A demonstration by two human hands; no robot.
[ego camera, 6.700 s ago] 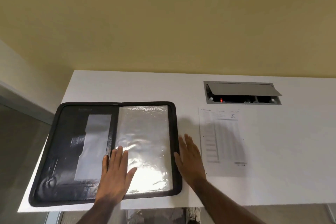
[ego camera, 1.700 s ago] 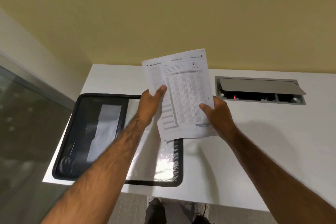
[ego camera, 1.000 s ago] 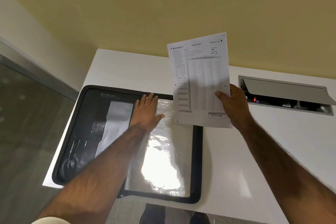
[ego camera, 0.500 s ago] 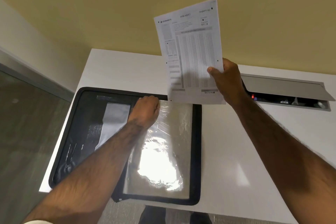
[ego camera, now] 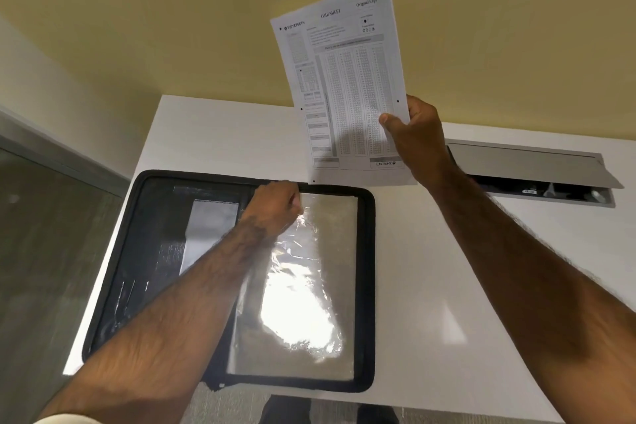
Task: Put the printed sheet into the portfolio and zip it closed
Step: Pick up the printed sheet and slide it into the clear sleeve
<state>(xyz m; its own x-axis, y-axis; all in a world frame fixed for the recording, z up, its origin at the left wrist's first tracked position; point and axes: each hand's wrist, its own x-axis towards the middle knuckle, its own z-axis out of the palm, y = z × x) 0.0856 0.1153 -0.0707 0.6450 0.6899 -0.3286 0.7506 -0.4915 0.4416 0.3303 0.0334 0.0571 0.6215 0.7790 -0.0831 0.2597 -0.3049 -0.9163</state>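
The sheet [ego camera: 347,86] is held upright in the air at 12 o'clock, pinched at its lower right edge by the right hand [ego camera: 418,134], above the open portfolio [ego camera: 364,286] at 7 o'clock on the table [ego camera: 447,268], whose clear sleeve [ego camera: 309,286] the left hand [ego camera: 273,208] grips at its top edge

white table [ego camera: 430,251], open cable hatch [ego camera: 530,170]

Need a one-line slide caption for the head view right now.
Right hand holds the printed sheet above the open portfolio while left hand pinches its clear sleeve.
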